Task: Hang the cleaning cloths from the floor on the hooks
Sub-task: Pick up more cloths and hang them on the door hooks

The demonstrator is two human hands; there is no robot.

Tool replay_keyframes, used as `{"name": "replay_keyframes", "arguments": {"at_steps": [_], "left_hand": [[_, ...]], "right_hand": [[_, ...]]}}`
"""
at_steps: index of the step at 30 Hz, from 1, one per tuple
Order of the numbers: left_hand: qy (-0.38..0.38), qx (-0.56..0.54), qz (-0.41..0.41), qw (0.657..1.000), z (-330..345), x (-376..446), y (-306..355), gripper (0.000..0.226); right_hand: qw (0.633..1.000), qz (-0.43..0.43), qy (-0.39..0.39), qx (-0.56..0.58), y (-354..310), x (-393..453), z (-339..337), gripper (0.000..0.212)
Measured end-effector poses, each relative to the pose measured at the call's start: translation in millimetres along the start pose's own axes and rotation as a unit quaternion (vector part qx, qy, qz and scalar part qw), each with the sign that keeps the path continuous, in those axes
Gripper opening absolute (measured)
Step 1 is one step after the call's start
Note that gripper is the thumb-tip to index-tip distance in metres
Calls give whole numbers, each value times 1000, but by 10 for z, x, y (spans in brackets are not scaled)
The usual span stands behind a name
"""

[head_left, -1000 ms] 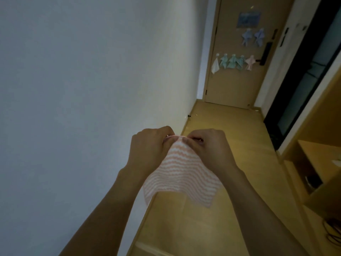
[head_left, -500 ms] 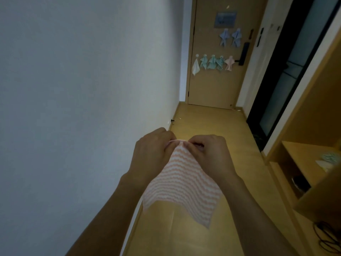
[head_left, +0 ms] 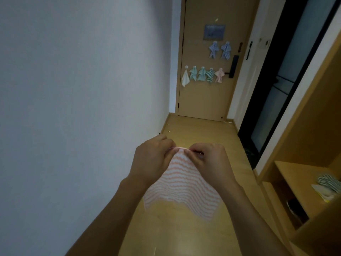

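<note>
A pink-and-white striped cleaning cloth [head_left: 182, 187] hangs in front of me, held up by its top corner. My left hand [head_left: 151, 161] and my right hand [head_left: 210, 161] both pinch that corner, fingertips close together. On the wooden door [head_left: 201, 100] at the corridor's end, a lower row of hooks carries several cloths: a white one [head_left: 185, 79], green ones [head_left: 201, 74] and a pink one [head_left: 219, 75]. Two blue striped cloths [head_left: 219, 50] hang on hooks above them.
A white wall [head_left: 83, 108] runs along my left. To the right stand a dark glass door [head_left: 276, 93] and a wooden shelf unit [head_left: 302, 174] holding a striped cloth [head_left: 329, 182]. The wooden floor [head_left: 199, 133] leads to the door.
The view has moved forward and turned right, so the door is now nearer the centre and closer. Both hands still hold the cloth's corner the same way.
</note>
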State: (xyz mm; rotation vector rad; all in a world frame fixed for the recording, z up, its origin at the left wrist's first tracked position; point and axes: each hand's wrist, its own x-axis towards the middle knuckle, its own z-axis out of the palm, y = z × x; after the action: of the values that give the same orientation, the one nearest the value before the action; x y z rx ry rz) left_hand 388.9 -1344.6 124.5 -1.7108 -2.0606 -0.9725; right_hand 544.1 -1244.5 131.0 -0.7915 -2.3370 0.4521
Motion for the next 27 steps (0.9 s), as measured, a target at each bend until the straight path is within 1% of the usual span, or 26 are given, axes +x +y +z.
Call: {"name": "replay_keyframes", "arguments": {"at_steps": [5, 10, 15, 20, 23, 27], "left_hand": [[-8, -23, 5, 1000, 364, 437, -174, 19], [-11, -45, 33, 998, 700, 973, -483, 22], [-14, -68, 70, 995, 981, 1645, -814, 26], [-28, -74, 98, 992, 1233, 2280, -1103, 33], [-24, -69, 103, 992, 1424, 2612, -1241, 31], [-41, -62, 102, 992, 1714, 2991, -1390, 31]], "right_hand": [[1000, 9, 9, -21, 285, 425, 86, 21], [999, 25, 17, -33, 514, 960, 222, 20], [996, 51, 51, -48, 726, 1595, 360, 19], [990, 81, 93, -75, 890, 2221, 493, 23], [986, 91, 110, -83, 1019, 2534, 542, 23], [982, 106, 117, -106, 1249, 2875, 594, 25]]}}
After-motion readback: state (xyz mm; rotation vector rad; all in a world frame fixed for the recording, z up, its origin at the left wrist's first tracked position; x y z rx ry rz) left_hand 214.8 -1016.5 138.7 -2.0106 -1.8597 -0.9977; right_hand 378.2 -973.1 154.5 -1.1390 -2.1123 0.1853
